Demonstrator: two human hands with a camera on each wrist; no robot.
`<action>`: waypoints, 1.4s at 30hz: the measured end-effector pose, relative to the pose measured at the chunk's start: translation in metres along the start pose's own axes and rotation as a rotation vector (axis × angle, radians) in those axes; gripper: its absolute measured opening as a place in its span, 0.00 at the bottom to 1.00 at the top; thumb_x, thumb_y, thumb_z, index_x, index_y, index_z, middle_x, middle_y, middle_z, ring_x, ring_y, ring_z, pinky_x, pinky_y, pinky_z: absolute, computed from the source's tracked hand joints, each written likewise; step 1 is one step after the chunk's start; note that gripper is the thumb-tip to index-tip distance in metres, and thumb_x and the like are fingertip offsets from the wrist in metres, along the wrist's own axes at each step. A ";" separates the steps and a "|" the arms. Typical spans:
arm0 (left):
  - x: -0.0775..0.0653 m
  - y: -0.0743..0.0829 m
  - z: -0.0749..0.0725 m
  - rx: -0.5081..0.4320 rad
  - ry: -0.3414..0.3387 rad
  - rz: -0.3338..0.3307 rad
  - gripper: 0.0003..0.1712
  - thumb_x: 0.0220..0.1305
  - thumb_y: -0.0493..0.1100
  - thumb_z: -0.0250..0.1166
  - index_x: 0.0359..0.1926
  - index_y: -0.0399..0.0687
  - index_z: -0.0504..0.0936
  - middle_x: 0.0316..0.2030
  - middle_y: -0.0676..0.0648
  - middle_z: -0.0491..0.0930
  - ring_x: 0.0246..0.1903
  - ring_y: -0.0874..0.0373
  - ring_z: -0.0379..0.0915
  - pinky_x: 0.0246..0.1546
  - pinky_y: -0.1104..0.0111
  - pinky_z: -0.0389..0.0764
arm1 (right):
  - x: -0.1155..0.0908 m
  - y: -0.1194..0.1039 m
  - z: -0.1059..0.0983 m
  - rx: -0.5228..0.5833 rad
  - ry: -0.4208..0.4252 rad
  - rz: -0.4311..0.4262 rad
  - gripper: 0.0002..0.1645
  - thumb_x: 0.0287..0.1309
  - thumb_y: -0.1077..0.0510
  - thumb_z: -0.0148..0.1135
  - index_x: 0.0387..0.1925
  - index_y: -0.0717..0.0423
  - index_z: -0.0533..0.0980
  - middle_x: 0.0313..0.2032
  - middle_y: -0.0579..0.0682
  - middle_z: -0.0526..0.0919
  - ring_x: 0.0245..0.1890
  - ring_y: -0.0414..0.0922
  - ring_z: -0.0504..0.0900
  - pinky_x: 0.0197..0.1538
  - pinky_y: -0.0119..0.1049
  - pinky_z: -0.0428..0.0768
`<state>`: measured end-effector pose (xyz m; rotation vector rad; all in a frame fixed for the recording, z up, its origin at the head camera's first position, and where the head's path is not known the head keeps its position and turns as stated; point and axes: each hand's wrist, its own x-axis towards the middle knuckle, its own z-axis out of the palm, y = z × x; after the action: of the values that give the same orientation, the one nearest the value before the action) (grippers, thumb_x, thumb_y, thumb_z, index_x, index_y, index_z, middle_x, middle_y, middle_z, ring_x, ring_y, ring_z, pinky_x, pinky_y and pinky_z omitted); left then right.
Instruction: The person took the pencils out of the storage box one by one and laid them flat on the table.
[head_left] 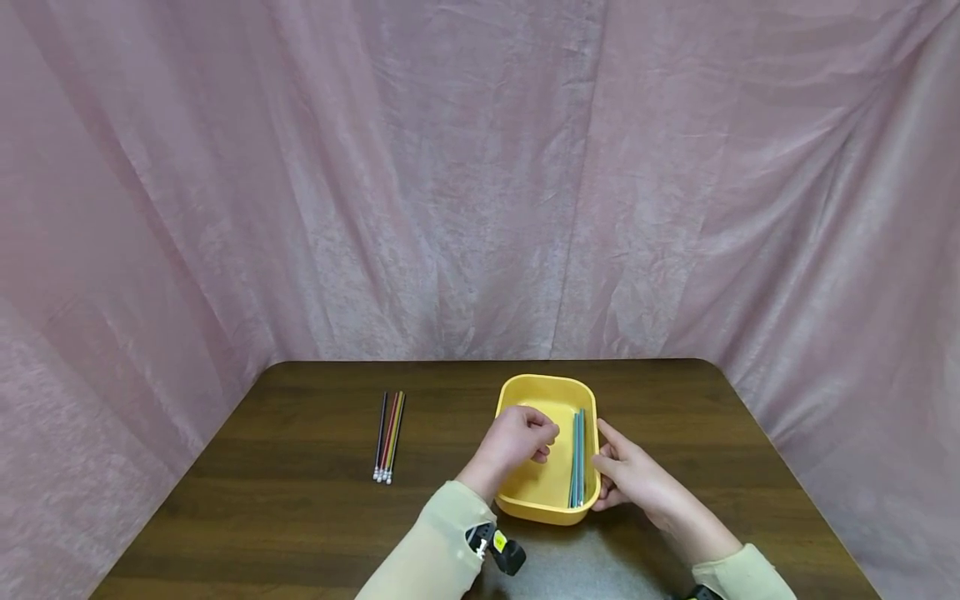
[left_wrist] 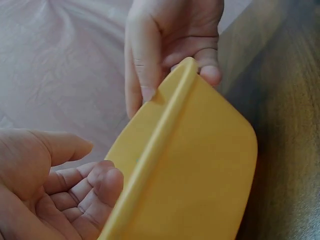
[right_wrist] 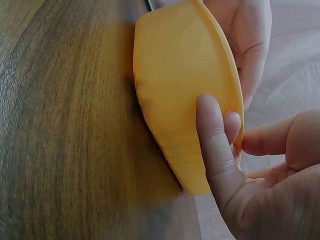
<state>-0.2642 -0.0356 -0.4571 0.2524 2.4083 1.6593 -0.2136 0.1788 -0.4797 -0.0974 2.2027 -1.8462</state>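
A yellow plastic container (head_left: 545,515) with rounded corners stands on the table. Several blue-green pencils (head_left: 577,458) lie lengthwise along its right inner side. Over the container's left part is my left hand (head_left: 517,437), its fingers loosely bent and holding nothing; the left wrist view shows the left hand (left_wrist: 60,185) with thumb and fingers apart. At the right wall, my right hand (head_left: 637,479) pinches the rim, and in the right wrist view the right hand (right_wrist: 265,185) has fingers against the outer wall and the thumb at the rim.
Several pencils (head_left: 389,437) in dark, red and yellow colours lie side by side on the brown wooden table (head_left: 300,500), their white eraser ends toward me. A pink curtain (head_left: 480,183) hangs behind the table and along both sides.
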 end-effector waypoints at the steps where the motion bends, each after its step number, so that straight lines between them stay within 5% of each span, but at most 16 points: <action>1: 0.000 0.000 0.002 -0.002 0.000 0.000 0.07 0.73 0.39 0.72 0.40 0.37 0.89 0.33 0.42 0.87 0.25 0.58 0.81 0.34 0.63 0.90 | 0.000 0.000 0.000 -0.001 0.001 0.001 0.47 0.78 0.68 0.51 0.87 0.67 0.40 0.43 0.62 0.71 0.28 0.49 0.78 0.33 0.47 0.91; 20: 0.010 -0.018 0.027 0.052 -0.056 -0.035 0.11 0.73 0.36 0.71 0.31 0.34 0.88 0.22 0.47 0.82 0.20 0.60 0.79 0.28 0.66 0.88 | 0.000 -0.001 0.002 0.018 0.006 0.003 0.48 0.77 0.69 0.50 0.87 0.67 0.39 0.41 0.62 0.72 0.27 0.49 0.78 0.33 0.47 0.90; 32: 0.015 -0.018 0.032 0.144 -0.067 -0.069 0.11 0.73 0.38 0.74 0.32 0.37 0.89 0.24 0.46 0.86 0.23 0.57 0.86 0.27 0.68 0.87 | 0.000 -0.001 0.002 0.031 -0.002 -0.015 0.46 0.77 0.69 0.48 0.87 0.67 0.40 0.40 0.62 0.72 0.27 0.49 0.77 0.33 0.47 0.90; 42: 0.012 -0.012 0.035 0.126 -0.075 -0.110 0.07 0.72 0.35 0.73 0.34 0.38 0.89 0.26 0.45 0.87 0.24 0.56 0.87 0.30 0.66 0.89 | 0.000 -0.001 0.002 0.017 -0.006 -0.002 0.46 0.79 0.69 0.48 0.88 0.66 0.39 0.41 0.62 0.72 0.28 0.49 0.78 0.34 0.48 0.91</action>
<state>-0.2669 -0.0051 -0.4815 0.1945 2.4270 1.4288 -0.2130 0.1764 -0.4790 -0.1018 2.1835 -1.8625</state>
